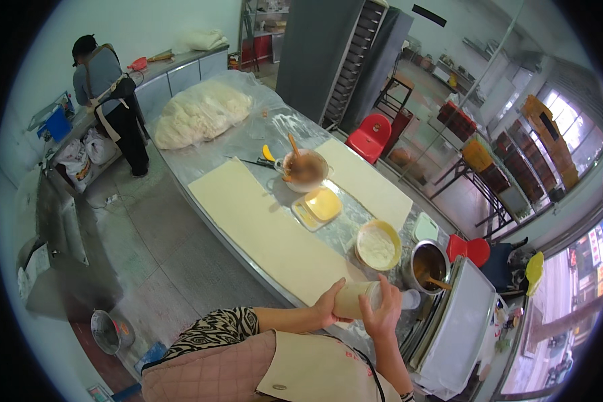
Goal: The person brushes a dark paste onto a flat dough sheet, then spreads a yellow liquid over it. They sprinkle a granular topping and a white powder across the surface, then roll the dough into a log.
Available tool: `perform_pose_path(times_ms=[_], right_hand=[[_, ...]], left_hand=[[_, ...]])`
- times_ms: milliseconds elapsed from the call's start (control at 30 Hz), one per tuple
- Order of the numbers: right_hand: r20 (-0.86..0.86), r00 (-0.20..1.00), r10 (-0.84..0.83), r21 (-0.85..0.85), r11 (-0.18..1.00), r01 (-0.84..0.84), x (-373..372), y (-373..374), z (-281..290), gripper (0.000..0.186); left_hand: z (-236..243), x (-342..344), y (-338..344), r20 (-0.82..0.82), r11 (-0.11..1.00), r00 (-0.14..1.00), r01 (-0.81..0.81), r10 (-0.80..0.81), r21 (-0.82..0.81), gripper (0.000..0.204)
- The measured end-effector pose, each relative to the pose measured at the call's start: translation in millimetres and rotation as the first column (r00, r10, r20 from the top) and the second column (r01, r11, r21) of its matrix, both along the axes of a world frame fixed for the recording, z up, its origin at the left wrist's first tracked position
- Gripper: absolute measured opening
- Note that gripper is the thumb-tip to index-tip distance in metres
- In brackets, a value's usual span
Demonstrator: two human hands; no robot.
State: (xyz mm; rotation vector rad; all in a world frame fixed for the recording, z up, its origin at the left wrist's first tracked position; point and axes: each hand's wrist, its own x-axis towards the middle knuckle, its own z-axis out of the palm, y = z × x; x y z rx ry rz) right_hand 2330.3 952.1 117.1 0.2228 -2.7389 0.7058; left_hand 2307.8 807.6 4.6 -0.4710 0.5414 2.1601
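Observation:
Both my hands hold a pale roll of dough (356, 298) at the near end of a long flat dough sheet (268, 231) on the steel table (261, 130). My left hand (328, 305) grips the roll's left end. Wrapped over its right part is my right hand (382, 311). A white rod end (412, 299) sticks out to the right of the roll. Just beyond are a yellow bowl of flour (378, 245) and a steel pot (429, 264) with brown filling and a spoon.
A second dough sheet (365, 181) lies on the table's right side. Between the sheets stand a glass bowl of brown filling (306, 171) and a yellow tray (318, 206). A bagged dough heap (197, 114) sits far back. Stacked baking trays (452, 328) lie right. Another person (107, 94) works at a far counter.

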Motion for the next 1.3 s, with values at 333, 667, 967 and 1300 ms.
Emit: perform_pose_path(times_ms=[333, 667, 967, 1300], right_hand=[[0.138, 0.727, 0.673, 0.301, 0.671, -0.678, -12, -28, 61, 0.084], [0.661, 0.729, 0.177, 0.1, 0.942, -0.32, 2, -11, 69, 0.085], [0.368, 0.892, 0.263, 0.069, 0.949, -0.308, 38, 45, 65, 0.095], [0.286, 0.91, 0.299, 0.084, 0.939, -0.335, 63, 129, 59, 0.103]], left_hand=[[-25, -26, -66, 0.014, 0.873, 0.897, 0.425, -0.441, 0.238, 0.064], [-11, -15, -41, -0.017, 0.968, 0.97, 0.244, -0.244, 0.065, 0.063], [-12, 23, 13, 0.005, 0.957, 0.964, 0.265, -0.267, 0.116, 0.065], [-60, 74, 53, 0.122, 0.966, 0.975, 0.159, -0.186, 0.204, 0.07]])
